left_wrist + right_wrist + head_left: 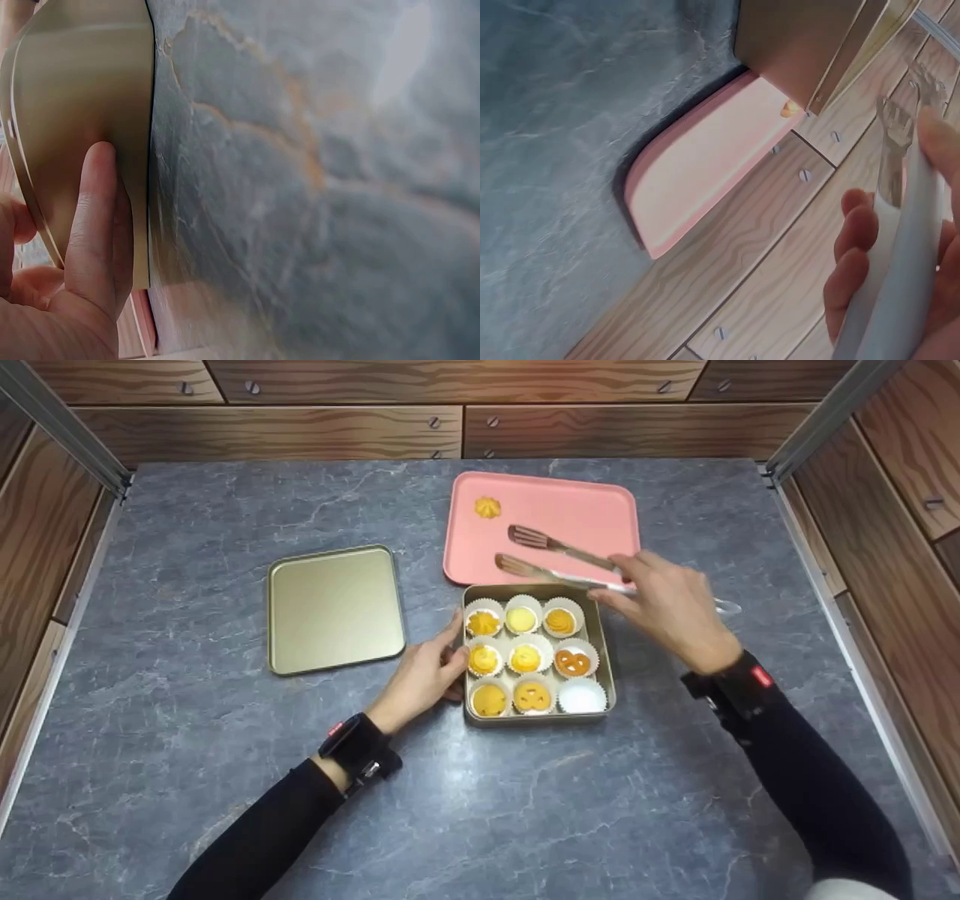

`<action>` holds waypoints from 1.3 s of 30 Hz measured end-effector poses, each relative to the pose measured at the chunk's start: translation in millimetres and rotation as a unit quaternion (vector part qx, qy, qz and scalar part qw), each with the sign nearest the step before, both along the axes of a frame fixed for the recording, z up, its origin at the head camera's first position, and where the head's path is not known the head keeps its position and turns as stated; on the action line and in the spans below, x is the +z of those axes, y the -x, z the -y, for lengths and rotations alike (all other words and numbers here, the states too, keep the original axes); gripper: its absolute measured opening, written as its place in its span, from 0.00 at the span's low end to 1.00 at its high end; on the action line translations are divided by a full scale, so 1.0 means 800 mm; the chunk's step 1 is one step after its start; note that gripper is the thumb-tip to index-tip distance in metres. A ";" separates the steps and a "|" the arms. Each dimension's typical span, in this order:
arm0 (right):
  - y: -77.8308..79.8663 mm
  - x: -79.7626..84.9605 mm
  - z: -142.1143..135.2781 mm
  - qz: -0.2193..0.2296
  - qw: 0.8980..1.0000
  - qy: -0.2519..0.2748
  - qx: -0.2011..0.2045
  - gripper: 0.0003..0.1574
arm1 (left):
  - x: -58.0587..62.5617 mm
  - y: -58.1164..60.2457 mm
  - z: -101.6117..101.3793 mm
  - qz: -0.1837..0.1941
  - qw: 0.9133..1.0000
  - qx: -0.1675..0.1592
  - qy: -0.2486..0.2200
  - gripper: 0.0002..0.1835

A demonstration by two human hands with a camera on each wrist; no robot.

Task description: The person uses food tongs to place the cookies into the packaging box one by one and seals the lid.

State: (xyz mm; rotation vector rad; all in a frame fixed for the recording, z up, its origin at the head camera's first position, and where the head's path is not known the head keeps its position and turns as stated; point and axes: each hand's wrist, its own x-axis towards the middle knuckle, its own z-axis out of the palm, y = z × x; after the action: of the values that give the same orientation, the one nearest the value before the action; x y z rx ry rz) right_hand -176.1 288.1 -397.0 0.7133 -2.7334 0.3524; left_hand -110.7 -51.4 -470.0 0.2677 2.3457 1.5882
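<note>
A pair of slotted serving tongs [577,574] is gripped in my right hand [667,600], its two arms spread with nothing between the tips. The tips hang over the front part of the pink tray [592,506], where one star-shaped cookie [487,507] lies at the back left. In front of the tray, a gold square tin [609,675] holds several white paper cups with yellow and brown cookies. The front right cup [583,695] shows only white paper. My left hand [424,671] rests against the tin's left wall, straight fingers [94,202] on the outside and thumb at the rim.
Left of the tin lies its flat gold lid [336,611] on the grey marbled table [450,810]. Wood-patterned panels [300,431] border the table at the back and sides, with metal posts [75,427] at the back corners.
</note>
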 end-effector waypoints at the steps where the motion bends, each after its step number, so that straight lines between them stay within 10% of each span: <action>1: 0.005 0.000 0.004 0.005 1.000 -0.004 -0.008 0.32 | 0.000 0.000 0.000 0.001 1.000 -0.001 0.001 0.37; 23: 0.094 -0.002 0.082 0.073 0.982 -0.076 -0.154 0.36 | 0.002 0.004 0.000 0.010 1.000 -0.013 0.000 0.38; 39: 0.117 -0.001 0.112 0.132 0.971 -0.111 -0.168 0.41 | 0.000 0.003 0.000 -0.005 1.000 -0.015 0.012 0.38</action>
State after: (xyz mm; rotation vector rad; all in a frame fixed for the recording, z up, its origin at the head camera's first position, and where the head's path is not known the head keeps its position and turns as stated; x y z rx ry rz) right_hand -270.0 198.3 -398.0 0.2527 -3.1099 0.0670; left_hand -113.4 -51.7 -469.8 0.3051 2.3540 1.5481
